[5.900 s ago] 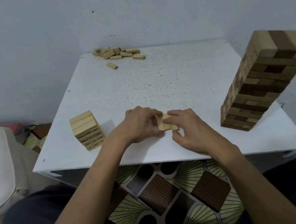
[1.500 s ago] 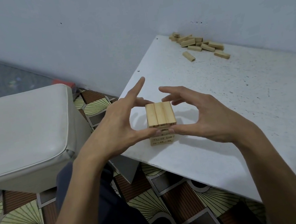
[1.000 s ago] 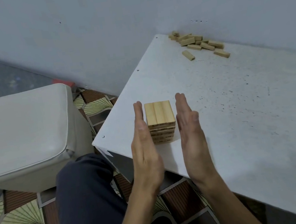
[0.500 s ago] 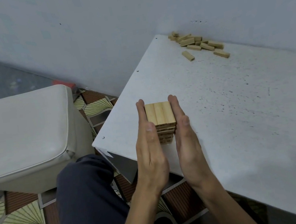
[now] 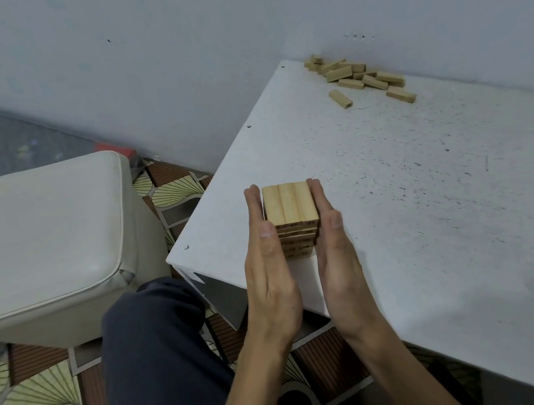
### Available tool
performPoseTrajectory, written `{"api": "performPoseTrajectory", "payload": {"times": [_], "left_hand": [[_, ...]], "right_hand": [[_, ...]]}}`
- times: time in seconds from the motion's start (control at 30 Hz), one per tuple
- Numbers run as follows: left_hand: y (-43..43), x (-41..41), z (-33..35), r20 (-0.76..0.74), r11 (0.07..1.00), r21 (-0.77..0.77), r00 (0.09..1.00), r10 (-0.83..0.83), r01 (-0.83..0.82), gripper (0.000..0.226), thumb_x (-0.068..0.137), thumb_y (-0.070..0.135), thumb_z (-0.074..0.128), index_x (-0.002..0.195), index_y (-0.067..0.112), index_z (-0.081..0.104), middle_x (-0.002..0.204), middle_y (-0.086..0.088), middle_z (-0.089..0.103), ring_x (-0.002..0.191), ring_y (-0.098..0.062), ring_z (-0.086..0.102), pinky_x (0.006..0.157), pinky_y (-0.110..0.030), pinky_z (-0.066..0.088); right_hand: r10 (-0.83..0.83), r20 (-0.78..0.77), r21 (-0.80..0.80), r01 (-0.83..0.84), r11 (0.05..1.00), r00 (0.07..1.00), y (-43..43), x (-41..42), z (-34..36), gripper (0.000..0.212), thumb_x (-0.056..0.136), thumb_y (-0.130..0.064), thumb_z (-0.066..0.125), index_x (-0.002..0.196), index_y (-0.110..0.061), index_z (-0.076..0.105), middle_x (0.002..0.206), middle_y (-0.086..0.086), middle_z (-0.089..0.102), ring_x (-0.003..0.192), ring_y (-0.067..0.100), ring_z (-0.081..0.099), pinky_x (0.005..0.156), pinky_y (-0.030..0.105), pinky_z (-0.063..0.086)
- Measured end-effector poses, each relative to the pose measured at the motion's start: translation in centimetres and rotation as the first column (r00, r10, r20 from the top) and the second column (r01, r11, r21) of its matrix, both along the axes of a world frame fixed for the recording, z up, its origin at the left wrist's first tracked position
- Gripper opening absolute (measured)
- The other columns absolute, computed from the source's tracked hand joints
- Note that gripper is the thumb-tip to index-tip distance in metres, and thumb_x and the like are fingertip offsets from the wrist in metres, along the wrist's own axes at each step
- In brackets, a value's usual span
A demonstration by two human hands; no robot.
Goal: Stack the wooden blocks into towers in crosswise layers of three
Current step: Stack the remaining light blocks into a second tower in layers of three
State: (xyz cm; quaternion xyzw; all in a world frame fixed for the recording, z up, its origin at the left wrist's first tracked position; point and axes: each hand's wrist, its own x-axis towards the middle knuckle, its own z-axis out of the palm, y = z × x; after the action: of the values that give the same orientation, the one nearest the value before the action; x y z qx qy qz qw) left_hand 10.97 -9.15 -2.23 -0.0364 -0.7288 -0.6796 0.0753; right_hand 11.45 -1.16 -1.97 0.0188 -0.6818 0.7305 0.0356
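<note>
The white table [image 5: 431,198] fills the right half of the view, with a pale cushioned seat [image 5: 39,243] just off its near-left corner. Neither has shifted in the last second or so.

What has changed is the hands. A second ago they stood flat and apart, one on each side of the small tower [image 5: 289,206], with a gap showing on both sides. Now they have closed in. The left hand [image 5: 268,268] lies flat against the tower's left face and the right hand [image 5: 338,257] against its right face. The fingers are straight and together and nothing is curled round the wood, so this is a press, not a grasp. The thumbs lie along the near corners.

The tower stands close to the table's near-left corner, upright, its top layer of three blocks running away from the person. The layers below look flush between the palms.

I take this as squaring up: the newest layer is on and is being nudged into line, so this round looks all but finished.

The loose blocks [image 5: 361,77] lie scattered at the far edge by the wall, well apart from the tower and unmoved. To my eye the next layer has to come from there and lie crosswise, left to right.
</note>
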Motion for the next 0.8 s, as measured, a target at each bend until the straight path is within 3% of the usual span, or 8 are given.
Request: {"api": "performPoseTrajectory", "payload": {"times": [0.07, 0.17, 0.4, 0.8], "left_hand": [[-0.02, 0.1, -0.09, 0.019, 1.0, -0.004, 1.0, -0.002, 0.002, 0.051, 0.108, 0.03, 0.017, 0.157, 0.021, 0.011, 0.163, 0.013, 0.015, 0.145, 0.01, 0.014, 0.115, -0.009, 0.016], [0.04, 0.17, -0.07, 0.031, 1.0, -0.012, 1.0, 0.002, -0.002, 0.049, 0.109, 0.023, 0.018, 0.157, 0.022, 0.011, 0.162, 0.015, 0.017, 0.144, 0.01, 0.016, 0.118, -0.013, 0.016], [0.1, 0.02, -0.11, 0.051, 1.0, 0.021, 0.999, -0.017, 0.016, 0.057, 0.103, 0.04, 0.017, 0.158, 0.025, 0.011, 0.164, 0.011, 0.017, 0.147, 0.003, 0.018, 0.12, -0.023, 0.019], [-0.65, 0.07, -0.64, 0.08, 0.999, -0.029, 0.996, -0.027, 0.029, 0.059, 0.101, 0.043, 0.014, 0.157, 0.023, 0.012, 0.163, 0.015, 0.015, 0.142, 0.016, 0.013, 0.109, 0.0, 0.014]], "right_hand": [[0.006, 0.009, 0.002, -0.006, 1.0, 1.0, -0.04, -0.01, -0.16, 0.092, 0.084, -0.085, 0.027, 0.157, -0.032, 0.013, 0.162, -0.014, 0.024, 0.147, 0.0, 0.022, 0.124, 0.038, 0.019], [0.012, 0.005, 0.004, -0.012, 1.0, 1.0, -0.12, -0.01, -0.32, 0.091, 0.085, -0.084, 0.027, 0.158, -0.031, 0.013, 0.161, -0.012, 0.027, 0.146, 0.002, 0.026, 0.123, 0.039, 0.021], [0.01, 0.002, 0.012, -0.01, 1.0, 1.0, -0.18, -0.03, -0.37, 0.088, 0.087, -0.082, 0.026, 0.158, -0.031, 0.013, 0.161, -0.011, 0.027, 0.146, 0.002, 0.026, 0.123, 0.04, 0.021], [-0.027, 0.075, 0.016, 0.026, 1.0, 0.997, 0.21, 0.13, -0.77, 0.092, 0.08, -0.088, 0.025, 0.156, -0.037, 0.016, 0.161, -0.022, 0.022, 0.147, -0.004, 0.018, 0.124, 0.04, 0.016]]}}
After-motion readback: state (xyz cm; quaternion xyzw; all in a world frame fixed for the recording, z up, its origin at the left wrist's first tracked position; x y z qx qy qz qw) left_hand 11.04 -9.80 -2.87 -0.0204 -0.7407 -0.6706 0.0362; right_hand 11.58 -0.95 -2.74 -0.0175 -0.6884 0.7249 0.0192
